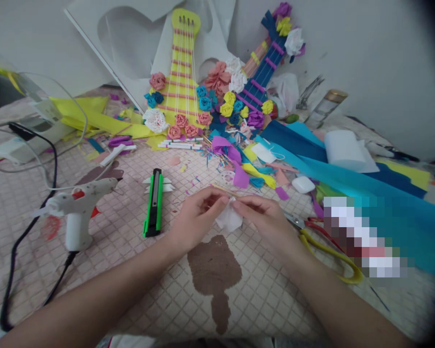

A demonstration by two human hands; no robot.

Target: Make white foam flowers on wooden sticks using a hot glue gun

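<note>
One white paper piece (229, 220) and one thin stick (222, 189) are between the hands. To their left lie one green cutter (154, 205) and, farther out, one glue gun (79, 215); scissors (357, 276) lie just right of the right hand (264, 213). Beyond the hands, one yellow guitar (183, 72) and one blue guitar (261, 76) stand upright. Patterned cloth (166, 299) with a brown patch (214, 266) gives room back to the near table edge. The left hand (202, 211) and right are half curled, fingertips pinching the paper; how the stick is gripped is partly hidden.
</note>
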